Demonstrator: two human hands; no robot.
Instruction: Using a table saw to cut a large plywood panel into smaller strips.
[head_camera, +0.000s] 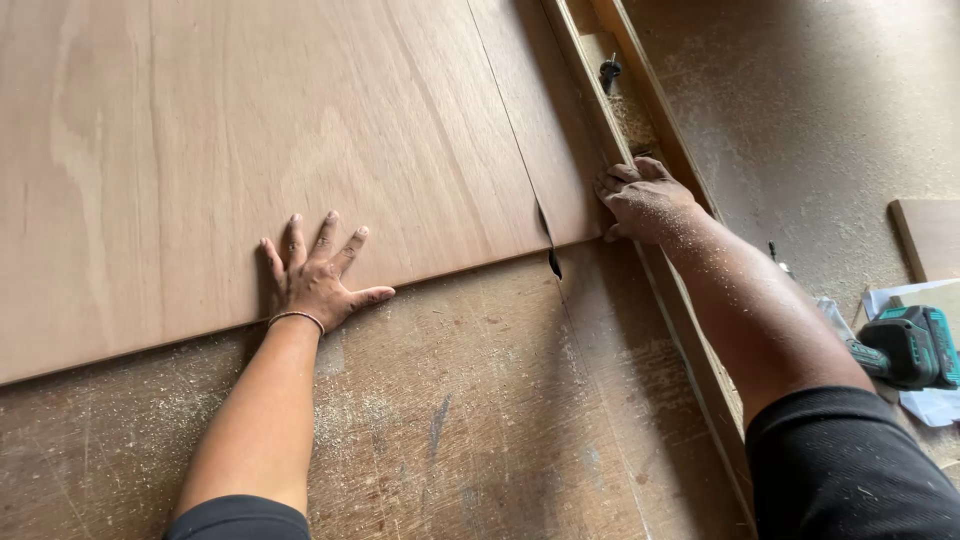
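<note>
Bench (480, 420) nearest: worn, dusty board, sawdust scattered over it. Both forearms reach up from 6 o'clock in dark sleeves.

Left hand (315, 280), about 9 o'clock of centre: fingers spread, palm flat on the near edge of the sheet (250, 130); thin band on the wrist.

Sheet is pale plywood lying flat on the bench, covering the frame from centre out to 10–12 o'clock. A cut line runs through it from 12 o'clock down to its near edge, leaving a narrow strip (545, 130) on the right, with a small dark notch at the near end.

Right hand (645, 200), 1 o'clock: fingers curled, pressing the strip's right corner against the rail (700, 350), which runs 12 to 5 o'clock. Small screw in the rail's channel, far end.

Drill (905, 345), teal and black, lies at 3 o'clock on papers on the dusty floor, well apart from both hands.

No containers in view.
</note>
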